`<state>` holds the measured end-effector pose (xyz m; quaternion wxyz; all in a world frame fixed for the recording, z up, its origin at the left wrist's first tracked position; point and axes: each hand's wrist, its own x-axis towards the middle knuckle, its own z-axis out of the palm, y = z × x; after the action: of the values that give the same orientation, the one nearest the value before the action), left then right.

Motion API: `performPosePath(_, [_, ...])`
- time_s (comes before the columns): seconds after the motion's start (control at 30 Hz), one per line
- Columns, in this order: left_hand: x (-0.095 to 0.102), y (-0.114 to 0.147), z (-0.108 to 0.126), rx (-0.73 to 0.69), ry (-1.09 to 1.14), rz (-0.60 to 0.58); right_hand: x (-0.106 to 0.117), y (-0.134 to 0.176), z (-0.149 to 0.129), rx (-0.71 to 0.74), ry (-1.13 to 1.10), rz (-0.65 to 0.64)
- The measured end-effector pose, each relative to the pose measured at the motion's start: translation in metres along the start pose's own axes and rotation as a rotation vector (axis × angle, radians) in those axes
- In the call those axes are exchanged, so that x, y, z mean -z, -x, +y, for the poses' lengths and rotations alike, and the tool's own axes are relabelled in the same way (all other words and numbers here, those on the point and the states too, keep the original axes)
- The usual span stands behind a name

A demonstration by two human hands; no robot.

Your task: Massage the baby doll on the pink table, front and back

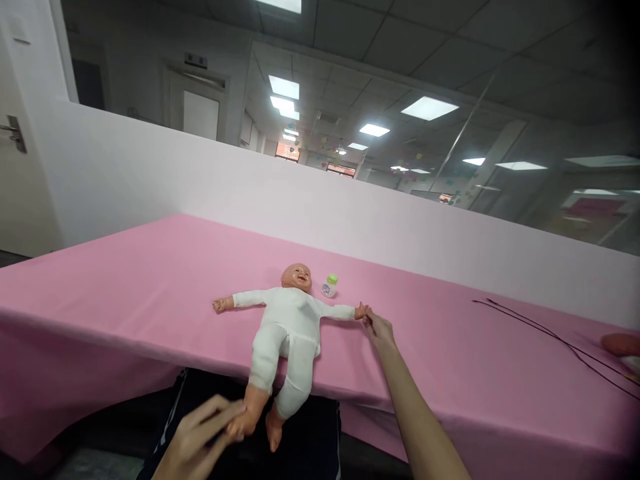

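Note:
A baby doll (293, 313) in a white suit lies face up on the pink tablecloth, arms spread wide. Its legs hang over the table's front edge above my lap. My left hand (197, 433) is closed round the doll's bare foot on the left side, thumb below and fingers on top. At the end of the doll's outstretched arm on the right, my right hand (379, 329) pinches the doll's small hand. Beside the doll's head stands a small clear bottle (329, 288) with a green cap.
The table's pink cloth (150, 280) drapes over the front edge. Dark thin cords (530, 323) run across the right side toward an orange-brown object (620, 345), cut off by the frame. A low white wall (350, 220) with glass above it borders the table's back.

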<state>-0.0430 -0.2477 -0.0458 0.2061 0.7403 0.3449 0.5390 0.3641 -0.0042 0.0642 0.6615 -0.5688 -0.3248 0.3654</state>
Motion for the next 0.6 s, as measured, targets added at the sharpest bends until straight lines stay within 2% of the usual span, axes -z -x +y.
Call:
performPosePath(0.07, [-0.005, 0.027, -0.009, -0.070, -0.043, -0.054, 0.004, 0.001, 0.012, -0.051, 0.000, -0.028])
performPosePath(0.17, [-0.013, 0.040, -0.022, -0.074, -0.129, -0.084, 0.008, 0.009, 0.025, -0.090, 0.014, -0.097])
performPosePath(0.27, [-0.014, 0.036, -0.023, -0.045, -0.261, -0.099, 0.013, 0.020, 0.028, -0.098, 0.024, -0.128])
performPosePath(0.37, [-0.010, 0.022, -0.014, -0.085, -0.338, -0.043, 0.025, 0.042, 0.027, -0.050, 0.024, -0.082])
performPosePath(0.43, [-0.007, 0.006, -0.009, -0.083, -0.313, 0.014, 0.037, 0.067, 0.027, 0.017, 0.037, -0.107])
performPosePath(0.47, [-0.005, -0.005, -0.007, -0.060, -0.300, 0.055, 0.044, 0.083, 0.029, 0.047, 0.055, -0.168])
performPosePath(0.5, [-0.002, -0.017, -0.008, -0.025, -0.300, 0.108, 0.051, 0.100, 0.032, 0.028, 0.076, -0.293])
performPosePath(0.6, [0.009, -0.059, -0.020, 0.108, -0.400, 0.269, 0.069, 0.158, 0.054, -0.121, 0.264, -0.812])
